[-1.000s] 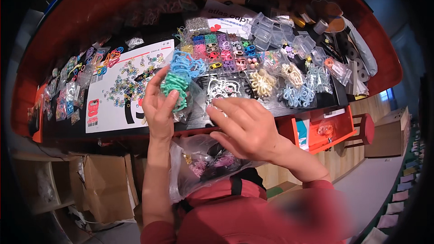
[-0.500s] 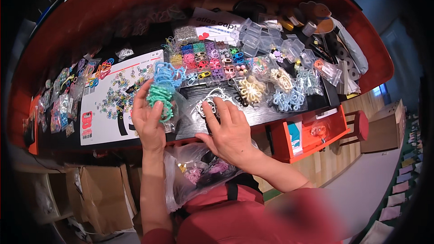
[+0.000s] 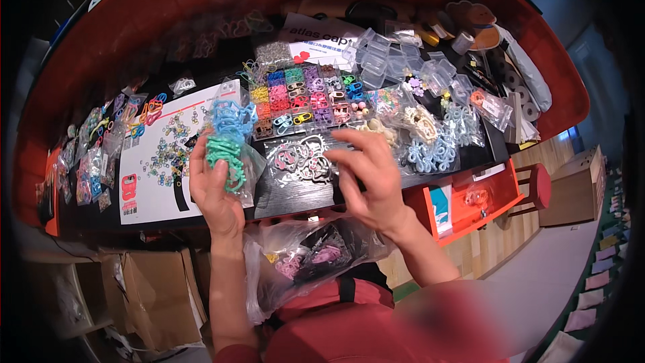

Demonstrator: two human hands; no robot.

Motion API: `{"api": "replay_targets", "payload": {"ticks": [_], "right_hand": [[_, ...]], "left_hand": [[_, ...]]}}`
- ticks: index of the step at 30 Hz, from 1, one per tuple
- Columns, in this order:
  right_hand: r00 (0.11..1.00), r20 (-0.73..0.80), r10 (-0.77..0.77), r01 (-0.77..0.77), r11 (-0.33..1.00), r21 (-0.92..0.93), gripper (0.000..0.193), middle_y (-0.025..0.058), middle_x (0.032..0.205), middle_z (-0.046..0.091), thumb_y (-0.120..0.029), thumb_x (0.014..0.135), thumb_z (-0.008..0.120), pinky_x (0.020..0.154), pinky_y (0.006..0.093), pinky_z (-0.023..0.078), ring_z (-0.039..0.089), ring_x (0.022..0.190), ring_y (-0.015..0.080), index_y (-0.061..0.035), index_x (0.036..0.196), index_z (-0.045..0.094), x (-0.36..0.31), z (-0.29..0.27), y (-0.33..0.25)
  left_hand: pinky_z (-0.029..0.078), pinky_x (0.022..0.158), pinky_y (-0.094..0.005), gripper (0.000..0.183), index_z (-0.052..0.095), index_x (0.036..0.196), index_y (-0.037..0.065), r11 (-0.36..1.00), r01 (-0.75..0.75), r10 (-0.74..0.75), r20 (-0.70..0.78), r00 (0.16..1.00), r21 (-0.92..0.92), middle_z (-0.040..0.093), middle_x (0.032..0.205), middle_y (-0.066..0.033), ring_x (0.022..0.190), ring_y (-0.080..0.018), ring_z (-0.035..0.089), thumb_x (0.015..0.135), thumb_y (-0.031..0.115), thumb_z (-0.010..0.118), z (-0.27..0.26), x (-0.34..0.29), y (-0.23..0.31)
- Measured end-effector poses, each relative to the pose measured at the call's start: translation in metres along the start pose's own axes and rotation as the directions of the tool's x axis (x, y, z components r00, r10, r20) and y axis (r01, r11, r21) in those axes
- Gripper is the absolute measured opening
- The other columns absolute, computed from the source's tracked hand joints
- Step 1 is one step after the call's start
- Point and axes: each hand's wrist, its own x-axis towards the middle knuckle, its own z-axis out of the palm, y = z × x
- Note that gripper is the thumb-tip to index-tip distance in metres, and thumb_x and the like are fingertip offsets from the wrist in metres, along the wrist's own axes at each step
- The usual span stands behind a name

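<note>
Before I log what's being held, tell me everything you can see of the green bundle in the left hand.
The green bundle is a stack of many bright green, looped pieces, slightly glossy, like plastic or rubber. The left hand holds it raised, thumb across its lower front. Light-blue looped pieces sit against its upper end. Clear plastic film shows along its right side; whether that encloses the bundle I can't tell. In the picture it partly overlaps the white sheet.

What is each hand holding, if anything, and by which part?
The left hand holds the bagged green and blue loops by the green part; the right hand holds nothing visible.
</note>
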Motion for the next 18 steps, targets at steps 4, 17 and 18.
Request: {"api": "replay_targets", "payload": {"ticks": [4,17,18], "right_hand": [[0.998,0.056,-0.023,0.034,0.978,-0.206,0.022,0.0215,0.133,0.052,0.002,0.077,0.059,0.105,0.0489,0.040,0.045,0.129,0.0399,-0.0014,0.098,0.064,0.046,-0.005,0.042],[0.982,0.190,0.017,0.026,0.975,-0.220,0.023,0.0223,0.138,0.053,-0.008,0.080,0.058,0.109,0.0514,0.036,0.041,0.136,0.0407,-0.0051,0.098,0.072,0.045,0.020,0.062],[0.986,0.166,0.020,0.016,0.977,-0.213,0.024,0.0219,0.137,0.054,-0.008,0.080,0.058,0.109,0.0511,0.036,0.042,0.136,0.0403,-0.0053,0.099,0.072,0.046,0.021,0.065]], "left_hand": [[0.049,0.100,-0.0333,0.060,0.040,0.143,-0.005,0.997,-0.007,0.004,0.046,0.999,0.076,0.056,0.130,-0.0144,0.115,-0.0202,0.059,0.090,0.015,0.062,-0.003,0.002,-0.001],[0.050,0.099,-0.0371,0.061,0.042,0.139,-0.007,0.995,-0.018,0.006,0.116,0.993,0.102,0.049,0.135,-0.0172,0.120,-0.0230,0.055,0.086,0.006,0.066,0.001,-0.002,-0.001],[0.051,0.099,-0.0378,0.060,0.042,0.139,-0.008,0.994,-0.023,0.009,0.129,0.992,0.105,0.049,0.135,-0.0174,0.120,-0.0233,0.056,0.086,0.005,0.066,0.003,-0.002,0.000]]}}
